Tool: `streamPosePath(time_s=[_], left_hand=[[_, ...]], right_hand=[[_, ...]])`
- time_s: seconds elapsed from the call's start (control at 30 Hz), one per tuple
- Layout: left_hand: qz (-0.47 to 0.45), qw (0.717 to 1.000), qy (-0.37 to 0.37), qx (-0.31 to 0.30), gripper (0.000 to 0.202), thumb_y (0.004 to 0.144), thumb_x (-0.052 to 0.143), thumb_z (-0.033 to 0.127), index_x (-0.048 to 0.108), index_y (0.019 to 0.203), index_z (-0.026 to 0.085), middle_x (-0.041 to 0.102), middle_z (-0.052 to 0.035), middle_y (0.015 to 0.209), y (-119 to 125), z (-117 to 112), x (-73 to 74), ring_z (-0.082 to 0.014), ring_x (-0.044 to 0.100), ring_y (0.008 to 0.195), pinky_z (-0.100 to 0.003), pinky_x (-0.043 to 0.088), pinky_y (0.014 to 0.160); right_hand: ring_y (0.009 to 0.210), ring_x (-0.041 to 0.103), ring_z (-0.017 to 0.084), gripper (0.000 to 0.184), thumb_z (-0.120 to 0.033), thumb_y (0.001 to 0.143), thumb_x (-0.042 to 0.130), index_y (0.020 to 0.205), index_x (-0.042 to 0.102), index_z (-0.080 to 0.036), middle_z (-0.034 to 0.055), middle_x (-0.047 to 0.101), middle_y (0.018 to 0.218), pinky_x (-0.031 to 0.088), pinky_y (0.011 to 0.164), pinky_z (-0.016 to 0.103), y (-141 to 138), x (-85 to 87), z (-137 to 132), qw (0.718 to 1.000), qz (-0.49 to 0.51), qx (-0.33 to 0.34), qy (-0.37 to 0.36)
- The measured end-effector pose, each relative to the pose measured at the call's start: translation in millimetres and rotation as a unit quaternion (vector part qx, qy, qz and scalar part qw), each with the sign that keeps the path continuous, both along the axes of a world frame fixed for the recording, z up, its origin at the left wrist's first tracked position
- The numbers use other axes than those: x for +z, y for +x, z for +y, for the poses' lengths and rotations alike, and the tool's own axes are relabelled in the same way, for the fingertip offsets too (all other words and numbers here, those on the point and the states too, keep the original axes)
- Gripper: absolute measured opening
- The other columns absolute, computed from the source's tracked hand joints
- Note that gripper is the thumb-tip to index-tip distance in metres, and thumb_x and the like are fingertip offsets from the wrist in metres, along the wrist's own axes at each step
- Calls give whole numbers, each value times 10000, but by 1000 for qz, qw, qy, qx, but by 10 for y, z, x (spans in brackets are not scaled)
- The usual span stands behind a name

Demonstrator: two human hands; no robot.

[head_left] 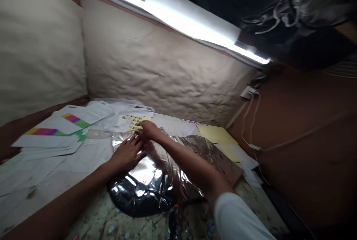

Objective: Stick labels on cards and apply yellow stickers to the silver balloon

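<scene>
A shiny silver foil sheet (145,175) with a rounded lower edge lies on the worktable in the middle of the head view. My left hand (128,154) rests flat on its upper left part, fingers spread. Just beyond, my right hand (149,130) reaches across to the sheet's top edge with its fingers bent down and pressed together. Blur and the hand itself hide what those fingertips hold, if anything. Touching the right hand's far side is a yellow sheet with a grid of small dark marks (135,122).
White papers with coloured bands (50,132) are stacked at the left. Clear plastic (119,106) lies behind them. Brown-looking film (206,151) and yellow sheets (214,135) sit at the right. White cables (247,128) hang by the right wall. A bright tube light (181,17) runs overhead.
</scene>
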State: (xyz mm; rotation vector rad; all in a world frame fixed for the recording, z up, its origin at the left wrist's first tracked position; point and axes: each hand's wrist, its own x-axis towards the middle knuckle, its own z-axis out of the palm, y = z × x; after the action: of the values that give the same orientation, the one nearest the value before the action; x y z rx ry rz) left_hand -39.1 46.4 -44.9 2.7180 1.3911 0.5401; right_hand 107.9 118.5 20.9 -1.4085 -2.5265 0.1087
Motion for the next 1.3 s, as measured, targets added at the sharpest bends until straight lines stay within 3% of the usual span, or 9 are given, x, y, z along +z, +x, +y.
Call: streamPosePath(time_s=[0.1,0.23,0.3,0.47,0.63,0.77,0.93,1.17,1.3], left_hand=[[2,1000,8,-21,528,928,387,524,539,1311,194,529,-152,1365,-2,45,-8,-344,411,1306,-520,290,1066],[10,1000,0,-16,512,936,369,517,573,1253,172,560,-169,1307,28,7,22,-355,459,1244,-541,297,1049],[11,1000,-9,-7,511,931,395,508,547,1290,179,535,-172,1343,47,-43,53,-358,430,1280,-544,286,1064],[10,999,-50,15,587,926,413,512,378,1447,244,339,-164,1523,69,-109,128,-361,297,1404,-560,235,1114],[16,997,-66,20,635,925,372,557,352,1466,225,296,-173,1546,64,-127,139,-370,201,1444,-571,186,1139],[18,997,-67,26,644,924,379,543,323,1482,226,298,-170,1546,85,-146,117,-375,211,1440,-595,188,1129],[28,998,-58,24,634,935,351,529,358,1467,185,300,-168,1547,97,-132,100,-362,215,1442,-576,195,1134],[26,998,-53,17,639,932,391,506,317,1487,197,256,-155,1568,74,-145,147,-356,220,1440,-562,210,1131],[14,998,-55,14,643,931,402,508,276,1504,244,285,-143,1558,63,-147,163,-354,238,1433,-559,227,1125]], right_hand=[[1104,573,262,269,-325,913,518,1089,643,-164,116,642,1218,445,906,345,-374,-143,349,999,-30,-8,-16],[1107,565,257,386,-411,912,529,1196,574,-153,127,620,1257,428,915,345,-527,-242,499,999,-22,-13,-31],[1135,548,248,479,-414,892,571,1282,509,-143,141,582,1313,415,920,324,-479,-215,461,999,6,-17,-30],[927,616,195,224,-277,885,555,1039,644,-141,96,686,1089,424,784,253,-229,-133,504,996,-11,53,-69],[934,633,214,301,-328,819,655,1067,656,-157,108,687,1097,429,781,255,-212,-140,677,993,-47,86,-64],[872,654,228,318,-389,813,659,1043,673,-171,109,709,1031,441,729,264,-260,-83,636,991,-98,68,-55],[879,659,288,156,-239,820,617,854,716,-122,178,711,936,433,735,316,-291,-50,529,990,-137,7,3],[1032,587,281,203,-196,871,536,1001,690,-168,143,680,1059,413,747,304,-308,49,480,990,-104,-20,90],[957,593,234,267,-247,954,420,1022,670,-185,115,643,1147,396,731,282,-133,182,432,989,-75,-30,122]])
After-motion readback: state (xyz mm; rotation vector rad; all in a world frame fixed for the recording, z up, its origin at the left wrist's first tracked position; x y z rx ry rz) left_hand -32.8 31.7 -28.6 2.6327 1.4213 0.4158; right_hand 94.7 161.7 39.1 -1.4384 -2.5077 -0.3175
